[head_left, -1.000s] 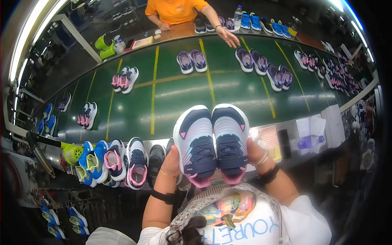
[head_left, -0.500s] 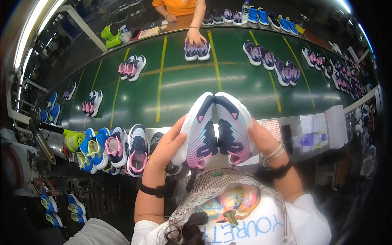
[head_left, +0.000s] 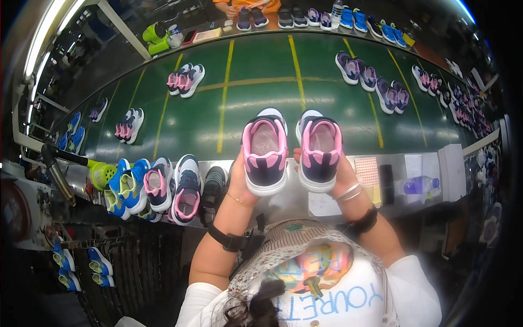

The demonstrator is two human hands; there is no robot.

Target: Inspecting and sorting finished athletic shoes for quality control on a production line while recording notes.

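I hold one navy, pink and white sneaker in each hand, side by side over the metal ledge and the belt's near edge. Their heels and pink-lined openings face me. My left hand is wrapped round the outer side of the left sneaker, with its fingers mostly hidden behind it. Around the right sneaker my right hand is closed in the same way, and some fingertips show at its inner side. A small gap separates the two sneakers.
Beyond the metal ledge runs a green belt with yellow lines, carrying several pairs of sneakers. Blue, pink-lined and dark shoes line the ledge at left. At right lie a bottle and papers. A person in orange is across the belt.
Both sneakers have swung from uppers showing, toes up, to heels and openings facing me. Across the belt, the person's hand has left it, and a purple pair now stands on the far table.
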